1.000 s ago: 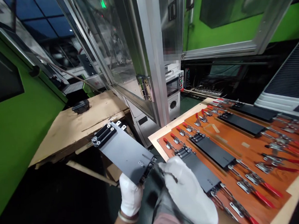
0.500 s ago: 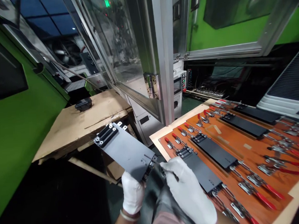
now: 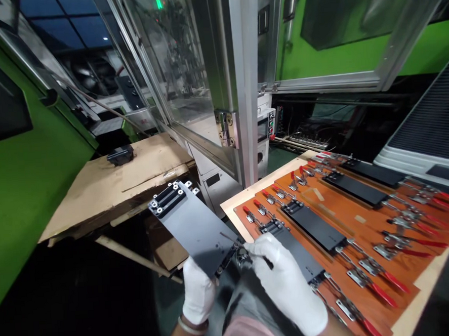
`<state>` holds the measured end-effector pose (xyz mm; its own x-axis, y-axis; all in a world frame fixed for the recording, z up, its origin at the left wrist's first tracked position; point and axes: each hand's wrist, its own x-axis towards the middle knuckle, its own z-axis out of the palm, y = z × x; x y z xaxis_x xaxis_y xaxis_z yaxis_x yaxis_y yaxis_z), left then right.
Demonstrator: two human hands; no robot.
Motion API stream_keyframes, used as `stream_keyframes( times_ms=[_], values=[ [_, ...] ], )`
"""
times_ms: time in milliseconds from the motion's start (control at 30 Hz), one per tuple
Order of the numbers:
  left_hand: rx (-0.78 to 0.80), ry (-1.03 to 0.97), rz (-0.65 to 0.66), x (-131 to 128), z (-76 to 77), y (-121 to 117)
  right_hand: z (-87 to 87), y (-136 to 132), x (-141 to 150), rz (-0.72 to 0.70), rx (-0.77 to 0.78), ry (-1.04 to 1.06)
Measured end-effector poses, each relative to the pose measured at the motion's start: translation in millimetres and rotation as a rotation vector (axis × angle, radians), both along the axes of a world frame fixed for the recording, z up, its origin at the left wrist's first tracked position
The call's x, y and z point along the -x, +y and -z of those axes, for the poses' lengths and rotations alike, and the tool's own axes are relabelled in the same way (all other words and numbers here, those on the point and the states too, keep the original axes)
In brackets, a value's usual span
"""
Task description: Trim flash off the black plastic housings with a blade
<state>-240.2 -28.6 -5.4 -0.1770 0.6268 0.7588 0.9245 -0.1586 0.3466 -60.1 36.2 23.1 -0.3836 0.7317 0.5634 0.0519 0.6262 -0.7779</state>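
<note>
My left hand (image 3: 197, 291), in a white glove, grips a flat black plate (image 3: 194, 230) with metal fittings at both ends. My right hand (image 3: 287, 286), also gloved, pinches a thin dark tool (image 3: 260, 254), and its tip meets the plate's near end. The exact kind of tool is hard to tell. Just right of my hands, an orange-brown wooden fixture board (image 3: 365, 235) carries several similar black plates, the closest (image 3: 294, 252) next to my right hand. Red-handled toggle clamps (image 3: 372, 280) line the plates.
A cardboard-covered table (image 3: 107, 185) with a small black object (image 3: 120, 155) stands at left. Ahead rises an aluminium-framed glass door (image 3: 246, 85) on a green machine. A small control panel (image 3: 265, 127) sits behind it, and a ribbed dark panel (image 3: 434, 119) stands at right.
The plate's far end has turned slightly to the right in my left hand. My right hand stays at the plate's near end with the tool.
</note>
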Motion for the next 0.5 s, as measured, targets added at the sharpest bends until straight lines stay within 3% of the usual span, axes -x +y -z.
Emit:
stream_keyframes(
  times_ms=[100, 200, 333, 433, 500],
  values=[
    [-0.024, -0.012, 0.031, 3.1, -8.3, -1.2, -4.4, 10.9, -9.4, -0.127, -0.087, -0.077],
    [-0.004, -0.050, 0.104, -2.4, -26.2, 0.0, -8.3, 17.3, -16.8, -0.238, -0.076, -0.112],
    [0.035, -0.168, 0.230, -12.4, -46.6, 3.2, -7.1, 17.9, -21.8, -0.223, -0.058, -0.095],
    [0.093, -0.307, 0.274, -14.1, -45.7, 3.4, -5.7, 15.6, -23.3, -0.237, -0.035, -0.123],
    [0.176, -0.443, 0.303, -16.0, -37.3, 2.0, -7.8, 14.9, -20.8, -0.233, 0.077, -0.102]
  ],
)
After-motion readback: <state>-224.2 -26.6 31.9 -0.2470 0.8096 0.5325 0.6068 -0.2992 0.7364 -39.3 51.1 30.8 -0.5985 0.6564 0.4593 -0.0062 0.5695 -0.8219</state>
